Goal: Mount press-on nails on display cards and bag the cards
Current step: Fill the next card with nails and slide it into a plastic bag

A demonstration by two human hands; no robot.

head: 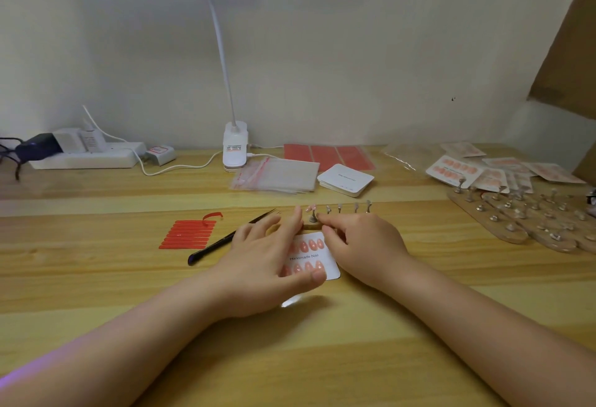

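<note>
A white display card (329,261) printed "Handmade Nail" lies on the wooden table with two rows of pink press-on nails (312,245) stuck on it. My left hand (267,255) lies over the card's left side, fingers straight, thumb pressing its lower edge. My right hand (361,239) has curled fingers at the card's upper right corner and reaches the wooden strip of nail stands (342,210) just behind the card. One pink nail (311,207) sits on a stand there. What the right fingertips pinch is hidden.
Black tweezers (225,240) and red adhesive strips (190,234) lie to the left. Zip bags (277,176), a stack of blank cards (345,179) and red sheets (329,155) sit behind. Finished bagged cards (464,169) and more nail stands (529,216) fill the right. A clip lamp (235,148) stands at the back.
</note>
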